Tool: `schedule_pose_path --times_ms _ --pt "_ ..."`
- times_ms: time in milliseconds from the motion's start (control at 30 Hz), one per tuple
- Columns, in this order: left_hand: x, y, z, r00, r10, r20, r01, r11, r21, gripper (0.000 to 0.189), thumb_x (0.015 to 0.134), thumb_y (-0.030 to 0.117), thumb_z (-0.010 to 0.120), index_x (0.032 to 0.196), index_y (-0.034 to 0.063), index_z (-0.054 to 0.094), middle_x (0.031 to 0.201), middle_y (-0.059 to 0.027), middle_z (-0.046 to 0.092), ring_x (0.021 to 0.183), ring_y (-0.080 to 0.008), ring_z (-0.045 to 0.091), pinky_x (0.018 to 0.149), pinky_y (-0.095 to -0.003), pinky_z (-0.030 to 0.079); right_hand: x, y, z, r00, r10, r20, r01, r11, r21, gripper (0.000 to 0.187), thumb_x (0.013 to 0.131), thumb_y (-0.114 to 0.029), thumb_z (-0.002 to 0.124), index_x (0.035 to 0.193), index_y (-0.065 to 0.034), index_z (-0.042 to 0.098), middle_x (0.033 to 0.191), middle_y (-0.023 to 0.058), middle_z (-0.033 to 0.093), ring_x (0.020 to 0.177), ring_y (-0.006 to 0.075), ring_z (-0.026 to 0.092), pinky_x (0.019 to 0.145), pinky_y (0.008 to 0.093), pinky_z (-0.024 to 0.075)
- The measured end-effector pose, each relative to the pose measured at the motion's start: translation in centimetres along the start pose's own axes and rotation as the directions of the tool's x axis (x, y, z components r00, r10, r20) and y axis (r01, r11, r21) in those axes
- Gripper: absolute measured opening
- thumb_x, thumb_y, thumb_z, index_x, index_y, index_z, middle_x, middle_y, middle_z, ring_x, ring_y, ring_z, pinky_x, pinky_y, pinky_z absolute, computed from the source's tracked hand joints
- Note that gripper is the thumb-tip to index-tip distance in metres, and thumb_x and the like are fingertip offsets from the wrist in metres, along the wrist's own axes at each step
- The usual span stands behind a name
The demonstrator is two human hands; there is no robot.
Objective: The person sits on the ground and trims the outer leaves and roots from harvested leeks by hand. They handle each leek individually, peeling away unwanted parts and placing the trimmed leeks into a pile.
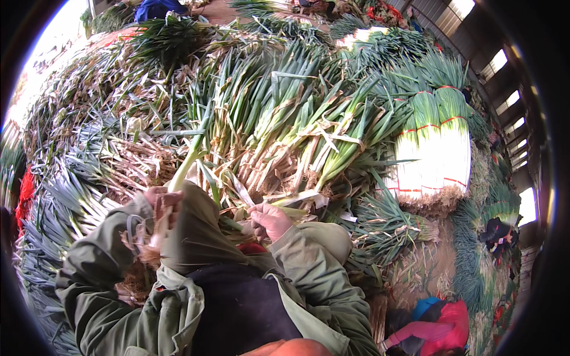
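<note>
My left hand [165, 202] is closed around a large green onion [189, 163]. Its green leaves point away from me, and its pale lower end and roots hang below the hand over my left sleeve. Pinched fingers of my right hand [269, 219] meet the end of a pale strip of leaf [242, 189] above my lap. Just beyond my knees lies a broad heap of untrimmed green onions [271, 142] with dry outer leaves and earthy roots. Peeled onions with white stems [89, 209] lie to the left.
Tied bundles of green onions [432, 155] with red bands stand at the right, beside a smaller loose bunch [396, 227]. Leaf waste [84, 89] is heaped at the far left. A person in a pink top [447, 327] is at the lower right; another [496, 233] is farther off.
</note>
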State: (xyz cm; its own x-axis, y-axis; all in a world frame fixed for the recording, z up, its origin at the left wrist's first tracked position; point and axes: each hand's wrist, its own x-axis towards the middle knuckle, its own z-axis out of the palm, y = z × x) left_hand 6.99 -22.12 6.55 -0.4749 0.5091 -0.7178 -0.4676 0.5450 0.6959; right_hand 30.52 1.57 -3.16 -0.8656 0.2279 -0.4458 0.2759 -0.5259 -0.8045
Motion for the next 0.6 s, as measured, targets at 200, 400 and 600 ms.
schedule_pose_path --times_ms 200,400,600 --pt "-4.4 0.5 -6.5 0.982 -0.022 -0.19 0.059 0.98 0.191 0.025 0.093 0.025 0.073 0.098 0.0016 0.067 0.065 -0.0059 0.06 0.044 -0.0168 0.057 0.038 -0.0343 0.046 1.8 1.4 0.1 0.996 0.085 0.033 -0.086 0.996 0.019 0.015 0.1 -0.023 0.063 0.108 -0.0097 0.062 0.076 0.0001 0.06 0.053 0.008 0.054 0.047 0.0246 0.0479" --pt "-7.6 -0.6 -8.2 0.989 0.011 -0.15 -0.007 1.0 0.03 0.028 0.096 0.023 0.066 0.105 -0.004 0.065 0.067 -0.0053 0.056 0.041 -0.0123 0.049 0.036 -0.0284 0.039 1.8 1.6 -0.2 0.994 0.081 0.079 -0.084 0.996 0.037 0.022 0.099 -0.022 0.065 0.114 -0.007 0.06 0.079 0.0013 0.064 0.058 0.0097 0.06 0.049 0.0267 0.0519" --pt "-8.9 -2.6 -9.4 0.987 0.111 -0.119 -0.139 0.956 -0.258 0.038 0.1 0.026 0.064 0.117 -0.0079 0.058 0.072 -0.0018 0.052 0.044 -0.0075 0.044 0.038 -0.0242 0.036 1.2 1.8 -0.3 0.997 0.049 0.067 -0.052 0.998 0.037 0.017 0.1 -0.024 0.064 0.105 -0.0088 0.061 0.076 0.0005 0.061 0.056 0.0082 0.056 0.048 0.0255 0.0499"
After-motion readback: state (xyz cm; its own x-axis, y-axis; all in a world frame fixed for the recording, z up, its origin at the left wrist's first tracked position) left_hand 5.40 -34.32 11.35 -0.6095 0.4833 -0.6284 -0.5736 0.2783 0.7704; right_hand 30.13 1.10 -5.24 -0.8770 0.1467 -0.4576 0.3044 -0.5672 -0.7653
